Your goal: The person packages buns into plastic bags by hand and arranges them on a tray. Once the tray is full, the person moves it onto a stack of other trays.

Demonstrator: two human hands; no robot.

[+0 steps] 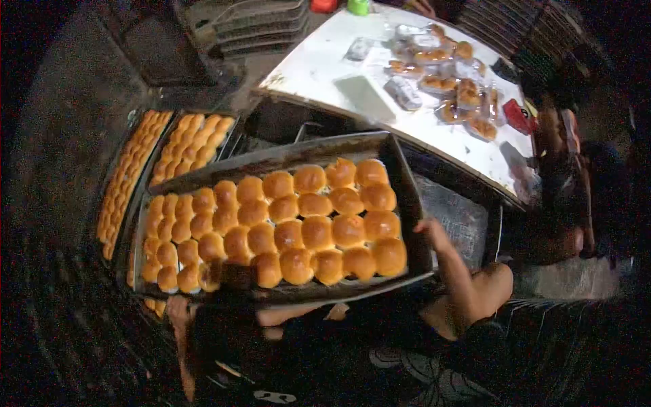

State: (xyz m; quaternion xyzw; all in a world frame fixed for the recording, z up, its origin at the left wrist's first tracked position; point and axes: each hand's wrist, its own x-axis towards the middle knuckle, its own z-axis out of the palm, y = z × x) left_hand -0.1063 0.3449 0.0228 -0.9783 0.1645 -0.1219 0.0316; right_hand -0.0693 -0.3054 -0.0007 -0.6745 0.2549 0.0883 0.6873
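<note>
A large dark metal baking tray (pixel 291 156) full of golden-brown buns (pixel 317 233) spans the middle of the view, slightly tilted, with its left end lower. My left hand (pixel 179 308) grips the tray's near left corner. On the opposite end, my right hand (pixel 428 232) is closed over the right rim, its thumb at the edge. The buns sit in tight rows, and a dark shape covers a few along the near side.
Two more trays of buns, one long (pixel 133 180) and one wider (pixel 193 144), lie at the left. Beyond stands a white table (pixel 305 71) bearing several bagged buns (pixel 441 83) and a red packet (pixel 519 117). Another person (pixel 569 237) is at the right, near a dark flat tray (pixel 456 214).
</note>
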